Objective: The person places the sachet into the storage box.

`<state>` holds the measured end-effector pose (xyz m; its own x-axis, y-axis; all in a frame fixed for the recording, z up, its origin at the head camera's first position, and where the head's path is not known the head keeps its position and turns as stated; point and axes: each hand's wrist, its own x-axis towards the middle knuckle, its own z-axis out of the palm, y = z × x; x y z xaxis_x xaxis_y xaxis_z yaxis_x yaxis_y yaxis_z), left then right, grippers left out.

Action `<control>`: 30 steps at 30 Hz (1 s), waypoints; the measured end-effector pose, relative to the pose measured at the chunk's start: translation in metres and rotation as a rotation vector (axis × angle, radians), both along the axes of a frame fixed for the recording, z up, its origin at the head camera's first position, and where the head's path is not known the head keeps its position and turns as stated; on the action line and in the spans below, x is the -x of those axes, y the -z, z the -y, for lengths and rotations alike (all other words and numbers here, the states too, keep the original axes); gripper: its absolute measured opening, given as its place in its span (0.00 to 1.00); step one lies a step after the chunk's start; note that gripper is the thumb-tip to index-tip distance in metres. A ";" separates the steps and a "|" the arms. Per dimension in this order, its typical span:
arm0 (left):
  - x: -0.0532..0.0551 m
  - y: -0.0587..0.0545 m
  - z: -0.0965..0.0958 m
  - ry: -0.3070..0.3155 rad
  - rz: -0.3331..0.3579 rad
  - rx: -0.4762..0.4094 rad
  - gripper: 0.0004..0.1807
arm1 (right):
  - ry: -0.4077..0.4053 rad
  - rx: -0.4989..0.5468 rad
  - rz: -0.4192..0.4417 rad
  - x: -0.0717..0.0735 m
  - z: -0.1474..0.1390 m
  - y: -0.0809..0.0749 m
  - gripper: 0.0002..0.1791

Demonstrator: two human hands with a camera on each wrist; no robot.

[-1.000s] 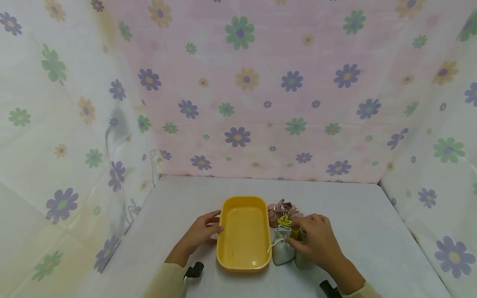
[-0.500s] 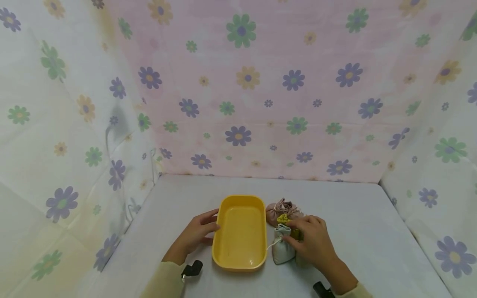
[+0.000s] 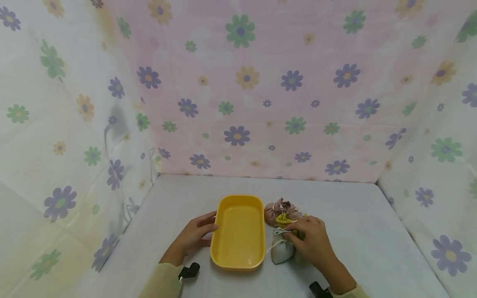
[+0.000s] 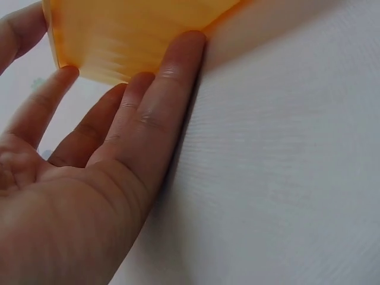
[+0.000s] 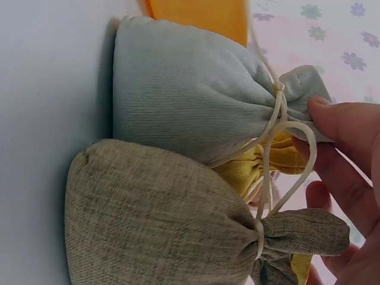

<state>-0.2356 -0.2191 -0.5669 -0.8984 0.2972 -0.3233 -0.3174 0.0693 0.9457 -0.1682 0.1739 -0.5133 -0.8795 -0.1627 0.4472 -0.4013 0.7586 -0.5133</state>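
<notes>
My left hand [image 3: 193, 235] is at the left side of a yellow rectangular tray [image 3: 238, 238]. In the left wrist view its fingers are spread and fairly straight, tips against the tray's outer wall and rim. My right hand [image 3: 312, 240] pinches the gathered top of a pale grey-green drawstring pouch [image 5: 190, 83] between thumb and index finger. The pouch stands upright on the table, just right of the tray. Beside it a brown-grey pouch [image 5: 154, 214] is mostly hidden by my right hand in the head view. A mustard-yellow pouch [image 5: 238, 173] shows behind both.
Dusky pink pouches [image 3: 273, 213] sit behind the yellow one, near the tray's right rim. A white cloth [image 3: 335, 203] covers the table, with flowered curtains [image 3: 238, 107] around it. Black camera mounts [image 3: 191, 270] jut out by both wrists.
The tray and my left hand have shifted slightly left. My right hand has moved a little left onto the pale pouch's top, which is now folded down between my fingers.
</notes>
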 end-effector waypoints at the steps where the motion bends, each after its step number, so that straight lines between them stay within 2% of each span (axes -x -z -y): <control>1: 0.000 0.001 0.000 0.000 -0.004 0.000 0.37 | -0.005 0.006 -0.008 0.000 0.000 0.000 0.12; 14: -0.002 0.001 0.001 -0.025 -0.008 -0.011 0.35 | -0.056 0.062 -0.126 -0.002 0.006 -0.012 0.10; 17: -0.003 0.003 0.002 -0.027 -0.010 -0.010 0.36 | -0.050 0.083 -0.108 -0.002 0.008 -0.015 0.10; 22: -0.003 0.005 0.001 -0.035 -0.007 -0.024 0.37 | -0.059 0.195 -0.044 -0.002 0.011 -0.020 0.12; 25: -0.003 0.005 0.000 -0.039 -0.005 -0.027 0.37 | -0.072 0.237 -0.040 -0.001 0.014 -0.023 0.12; 30: -0.004 0.004 0.000 -0.041 -0.013 -0.018 0.36 | -0.067 0.237 -0.076 0.001 0.017 -0.028 0.10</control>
<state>-0.2315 -0.2189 -0.5712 -0.9139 0.2663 -0.3065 -0.3075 0.0390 0.9508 -0.1692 0.1570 -0.4855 -0.8325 -0.1022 0.5445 -0.4911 0.5908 -0.6402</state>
